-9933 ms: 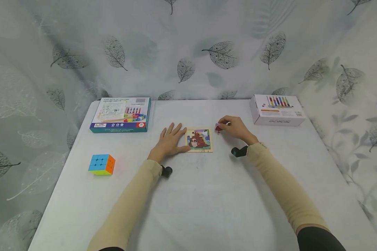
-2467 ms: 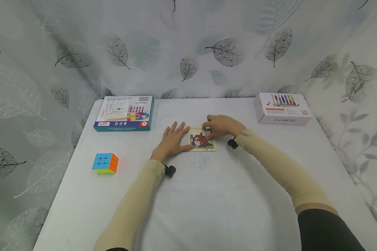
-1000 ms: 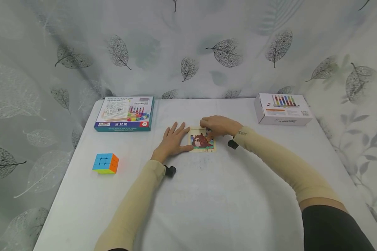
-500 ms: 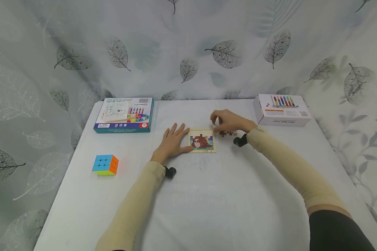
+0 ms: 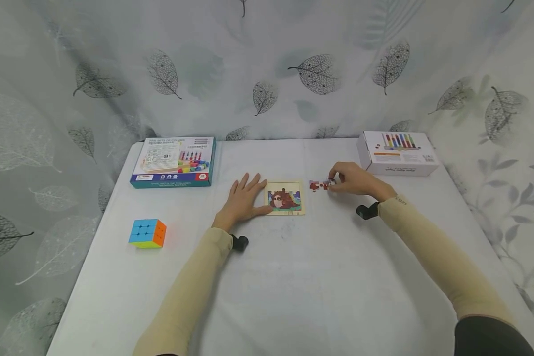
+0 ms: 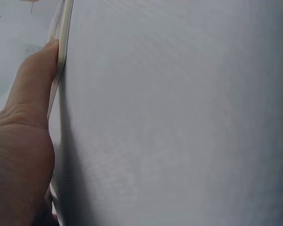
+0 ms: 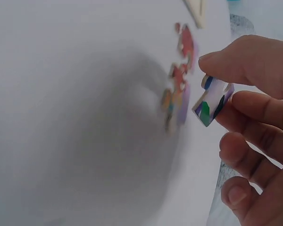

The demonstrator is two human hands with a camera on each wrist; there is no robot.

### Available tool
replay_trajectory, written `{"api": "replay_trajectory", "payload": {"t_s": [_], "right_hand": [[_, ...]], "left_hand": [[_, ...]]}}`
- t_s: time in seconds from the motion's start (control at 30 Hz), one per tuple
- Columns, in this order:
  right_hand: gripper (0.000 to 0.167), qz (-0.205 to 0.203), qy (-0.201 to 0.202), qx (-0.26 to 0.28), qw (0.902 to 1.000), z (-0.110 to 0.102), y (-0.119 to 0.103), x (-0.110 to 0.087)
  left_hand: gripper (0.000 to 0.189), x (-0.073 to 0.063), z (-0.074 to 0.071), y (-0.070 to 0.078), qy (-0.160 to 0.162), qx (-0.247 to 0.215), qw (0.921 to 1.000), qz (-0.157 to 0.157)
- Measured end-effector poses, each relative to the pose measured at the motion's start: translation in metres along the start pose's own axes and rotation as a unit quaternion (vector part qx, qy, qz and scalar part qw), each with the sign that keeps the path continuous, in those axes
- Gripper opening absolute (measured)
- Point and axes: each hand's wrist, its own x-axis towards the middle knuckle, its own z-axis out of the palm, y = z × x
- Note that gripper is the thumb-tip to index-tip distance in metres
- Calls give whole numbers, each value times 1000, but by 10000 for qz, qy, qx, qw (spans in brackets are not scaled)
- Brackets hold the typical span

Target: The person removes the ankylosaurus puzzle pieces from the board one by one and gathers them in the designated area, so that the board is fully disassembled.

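Note:
A small framed jigsaw puzzle [image 5: 285, 212] with a brown animal picture lies on the white table; the upper part of its picture area is bare wood. My left hand [image 5: 241, 203] rests flat at its left side, fingers spread, the thumb touching the frame. The left wrist view shows that thumb [image 6: 35, 77] against the frame's edge. My right hand [image 5: 358, 180] pinches a puzzle piece [image 7: 212, 101] with purple, green and blue print between thumb and forefinger. Just below it, several loose red and purple puzzle pieces [image 7: 180, 77] lie in a row right of the frame.
A flat toy box [image 5: 173, 163] stands at the back left, a white box [image 5: 398, 154] at the back right. A blue, orange and yellow cube puzzle [image 5: 147, 233] sits at the left. Behind the table hangs a leaf-print curtain [image 5: 204, 74].
My right hand has left the puzzle frame and moved right, now holding a piece over the loose ones. The frame's upper part is uncovered. The left hand has stayed in place.

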Motion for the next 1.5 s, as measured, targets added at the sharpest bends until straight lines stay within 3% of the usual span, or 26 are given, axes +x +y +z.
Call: {"api": "replay_trajectory", "payload": {"t_s": [0.33, 1.1, 1.33, 1.5], "right_hand": [[26, 146, 112, -496, 9986, 2, 26, -19], [22, -23, 348, -360, 9987, 9, 28, -18], [23, -110, 395, -425, 9983, 8, 17, -5], [30, -355, 367, -285, 9983, 17, -10, 14]], "left_hand": [[92, -1, 2, 0, -21, -1, 10000, -15], [92, -1, 1, -1, 5, -70, 10000, 1], [92, 1, 0, -1, -36, -66, 10000, -32], [92, 0, 0, -2, -41, -77, 10000, 4]]}}
